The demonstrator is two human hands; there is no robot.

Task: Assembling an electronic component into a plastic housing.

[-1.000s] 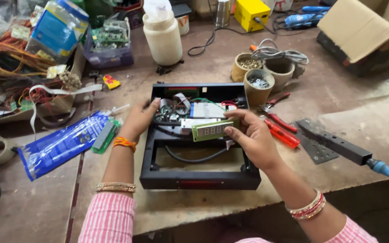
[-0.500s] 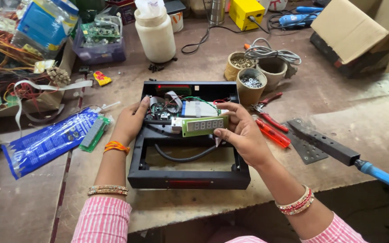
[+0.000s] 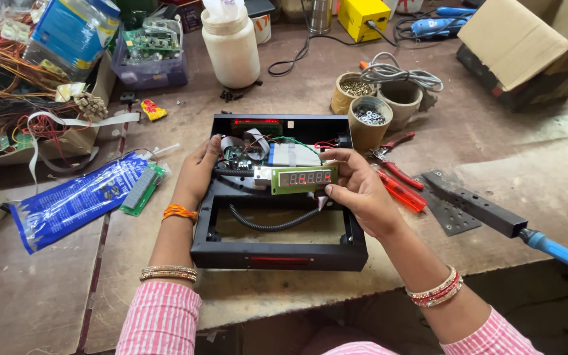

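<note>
A black open frame housing [image 3: 277, 253] lies on the wooden bench in front of me, with circuit parts, ribbon cable and coloured wires [image 3: 264, 151] in its far half. My right hand [image 3: 356, 190] pinches a small green display board [image 3: 304, 179] with red digit segments over the housing's middle. My left hand [image 3: 198, 171] grips the housing's left wall, fingers reaching inside near the wiring. A black corrugated cable [image 3: 267, 222] loops below the board.
Red-handled pliers [image 3: 399, 181] and a black metal bar with blue handle [image 3: 494, 217] lie to the right. Cardboard cups of screws [image 3: 369, 121] stand behind the housing. A blue plastic bag [image 3: 73, 200], a green board [image 3: 141, 189], a white jar [image 3: 231, 46] and wire tangles sit left.
The view has shifted slightly; both hands stay on the housing. My right hand has kept the display board, nudging it a little lower over the opening.
</note>
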